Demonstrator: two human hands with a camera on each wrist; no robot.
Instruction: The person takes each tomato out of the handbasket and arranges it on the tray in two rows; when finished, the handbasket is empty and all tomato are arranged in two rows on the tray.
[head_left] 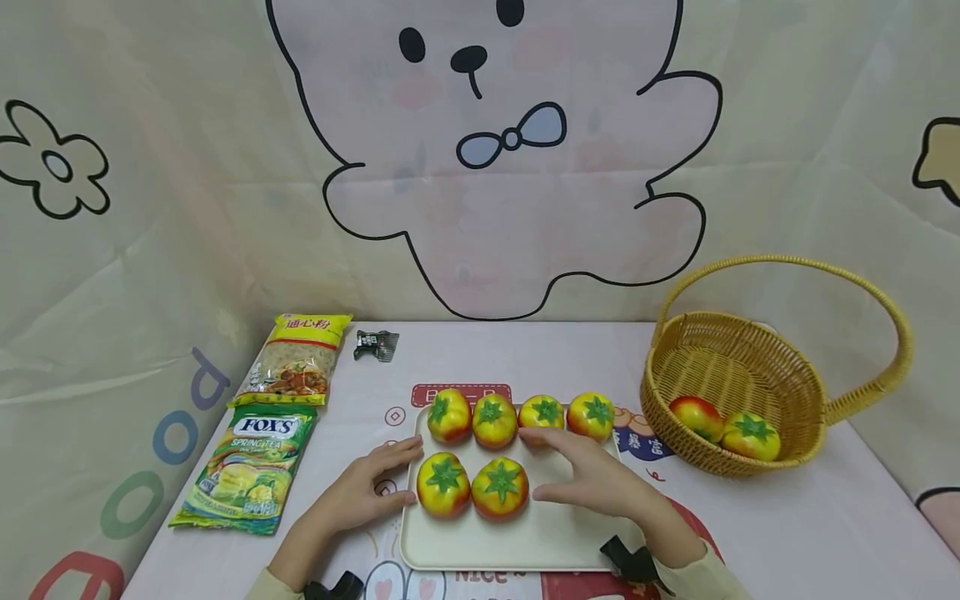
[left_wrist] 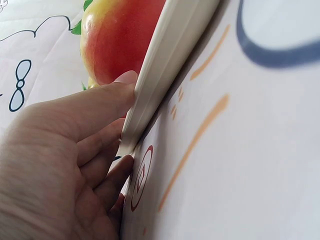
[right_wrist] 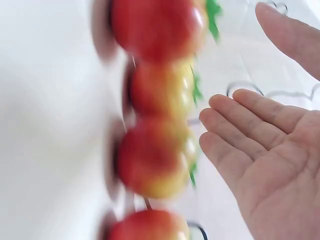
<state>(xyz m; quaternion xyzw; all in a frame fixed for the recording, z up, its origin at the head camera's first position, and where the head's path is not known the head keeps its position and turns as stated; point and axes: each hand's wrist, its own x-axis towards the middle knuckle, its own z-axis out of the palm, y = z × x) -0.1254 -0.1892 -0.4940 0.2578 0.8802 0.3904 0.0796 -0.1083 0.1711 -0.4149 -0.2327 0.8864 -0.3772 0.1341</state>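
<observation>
A cream tray (head_left: 555, 546) lies on the table with several red-and-yellow tomatoes with green star-shaped tops on it. Two of them, a left front tomato (head_left: 443, 486) and a right front tomato (head_left: 500, 489), sit side by side; the others, such as the corner tomato (head_left: 591, 416), line the far edge. My left hand (head_left: 369, 487) rests along the tray's left side, thumb and fingertips right at the rim (left_wrist: 150, 75) in the left wrist view. Over the tray's right half hovers my right hand (head_left: 600, 475), palm bare and fingers extended in the right wrist view, beside the tomatoes.
A wicker basket (head_left: 738, 342) with a tall handle stands at the right, holding two more tomatoes (head_left: 752, 436). On the left lie a yellow pasta bag (head_left: 296, 358) and a green FOX'S candy bag (head_left: 251, 467). A small black wrapped candy (head_left: 377, 345) lies near the back.
</observation>
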